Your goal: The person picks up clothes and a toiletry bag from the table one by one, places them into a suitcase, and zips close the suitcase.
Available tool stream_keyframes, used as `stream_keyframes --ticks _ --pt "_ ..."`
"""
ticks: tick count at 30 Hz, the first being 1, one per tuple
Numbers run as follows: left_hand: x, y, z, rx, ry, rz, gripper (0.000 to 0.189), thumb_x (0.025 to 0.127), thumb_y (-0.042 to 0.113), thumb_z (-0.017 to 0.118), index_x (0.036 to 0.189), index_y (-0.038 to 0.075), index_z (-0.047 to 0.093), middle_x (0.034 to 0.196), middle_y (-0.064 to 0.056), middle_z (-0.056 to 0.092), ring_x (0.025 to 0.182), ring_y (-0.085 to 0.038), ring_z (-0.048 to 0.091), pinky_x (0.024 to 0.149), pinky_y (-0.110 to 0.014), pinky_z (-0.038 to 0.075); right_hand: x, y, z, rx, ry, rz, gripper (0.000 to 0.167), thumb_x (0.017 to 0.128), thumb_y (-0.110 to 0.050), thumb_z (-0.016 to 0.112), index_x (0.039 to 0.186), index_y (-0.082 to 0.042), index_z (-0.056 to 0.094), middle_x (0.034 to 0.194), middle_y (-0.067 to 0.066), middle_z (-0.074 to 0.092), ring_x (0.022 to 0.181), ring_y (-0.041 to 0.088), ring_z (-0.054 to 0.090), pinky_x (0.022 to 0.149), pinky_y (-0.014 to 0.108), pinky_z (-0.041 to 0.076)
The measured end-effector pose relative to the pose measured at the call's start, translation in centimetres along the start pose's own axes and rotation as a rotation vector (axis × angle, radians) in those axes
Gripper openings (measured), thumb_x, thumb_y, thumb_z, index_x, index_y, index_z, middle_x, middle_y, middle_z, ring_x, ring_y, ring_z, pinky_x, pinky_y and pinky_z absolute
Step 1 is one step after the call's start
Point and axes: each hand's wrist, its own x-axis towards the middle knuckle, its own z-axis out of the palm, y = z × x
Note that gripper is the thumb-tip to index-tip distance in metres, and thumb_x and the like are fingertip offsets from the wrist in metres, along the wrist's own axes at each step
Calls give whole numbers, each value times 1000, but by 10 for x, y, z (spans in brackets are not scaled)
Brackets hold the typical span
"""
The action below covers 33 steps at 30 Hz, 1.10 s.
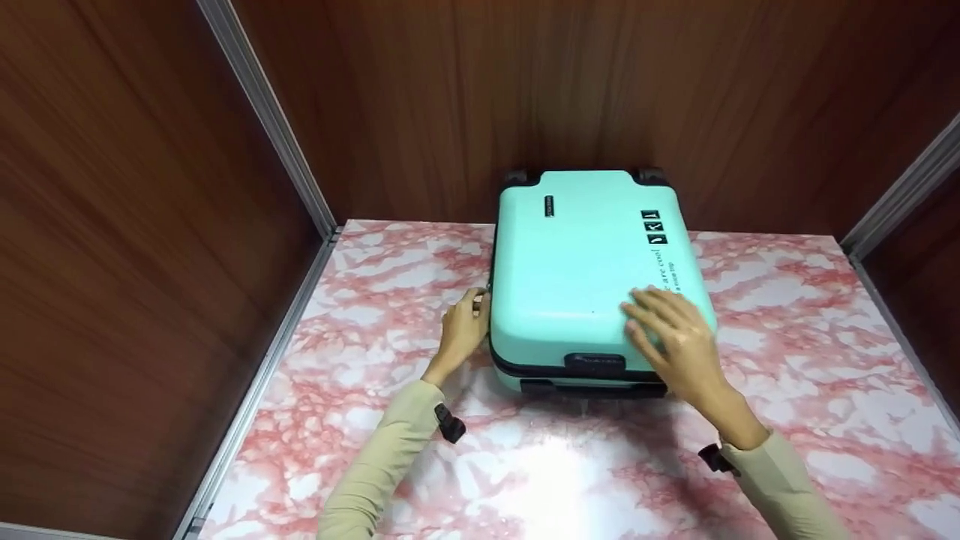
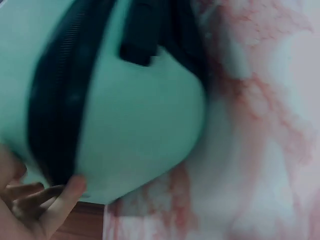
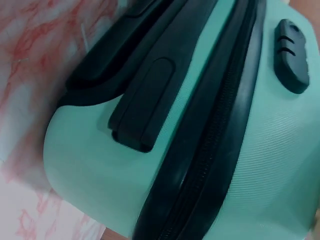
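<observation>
A mint-green hard-shell suitcase (image 1: 585,255) lies flat, with its black wheels at the far end. My left hand (image 1: 463,324) is at its left side, fingers bent against the edge by the black zipper band (image 2: 62,95). Whether those fingers pinch a zipper pull is hidden. With fingers spread and fairly straight, my right hand (image 1: 675,341) rests on the near right part of the top shell. The right wrist view shows the zipper (image 3: 207,145), a black handle (image 3: 150,95) and a black lock piece (image 3: 291,57) on the near end.
Under the suitcase is a red-and-white marbled surface (image 1: 360,330). A dark wood-grain panel (image 1: 420,112) rises right behind the wheels. Other wood-grain panels (image 1: 135,247) with metal edging stand at the left and right.
</observation>
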Motion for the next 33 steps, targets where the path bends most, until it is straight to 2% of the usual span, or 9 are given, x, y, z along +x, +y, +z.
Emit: stream_keyframes --ticks 2,5,8,13,16,21,27,30,33 --pt "3 0 -4 -46 -52 -34 32 106 24 47 113 1 67 97 -16 73 90 -28 71 82 -48 54 0 2 -6 -21 37 135 23 94 -19 64 108 -5 75 125 17 65 115 42 58 97 58 42" --pt "4 -1 -8 -75 -120 -94 42 107 35 43 90 4 67 78 -9 68 77 -26 68 75 -41 52 -2 6 -14 -69 56 339 24 91 -15 66 111 -3 74 131 22 60 116 46 54 90 64 44" --pt "3 -3 -8 -78 -124 -101 52 107 37 41 63 11 49 57 -1 46 57 -21 53 60 -33 43 -4 9 -16 -100 12 440 33 92 -18 65 120 -2 70 133 29 55 115 52 52 84 70 42" --pt "0 -2 -3 -10 -39 -21 58 108 30 41 51 20 32 50 8 26 50 -13 32 48 -29 29 -3 12 -10 -148 27 419 36 90 -20 61 118 0 70 125 34 58 106 55 57 78 71 45" --pt "-2 0 -1 16 -10 1 58 108 25 41 50 19 31 51 7 27 50 -15 35 48 -34 37 -1 11 -6 -174 60 396 36 88 -18 60 115 1 72 121 34 60 103 54 59 75 69 47" --pt "-13 7 2 50 58 17 58 106 18 43 49 16 33 51 2 31 52 -23 45 57 -49 50 -1 13 -4 -171 91 404 35 85 -17 60 113 1 73 120 33 61 103 52 60 72 67 48" --pt "-29 17 6 82 98 23 58 106 19 41 49 16 35 50 -6 42 52 -32 56 57 -51 50 -1 22 -6 -138 109 429 34 83 -15 59 110 -1 74 122 31 61 104 52 61 69 66 48" --pt "-31 18 5 84 106 24 58 105 20 44 48 18 33 46 -1 38 48 -27 50 52 -46 47 -2 25 -10 -123 85 427 34 85 -17 59 112 -1 73 124 30 61 107 52 59 73 68 46" --pt "-25 15 0 72 118 16 58 103 24 49 47 19 34 45 5 31 45 -19 40 47 -41 40 -3 23 -14 -118 50 438 35 89 -18 59 117 -2 72 128 28 59 111 52 57 78 70 45"
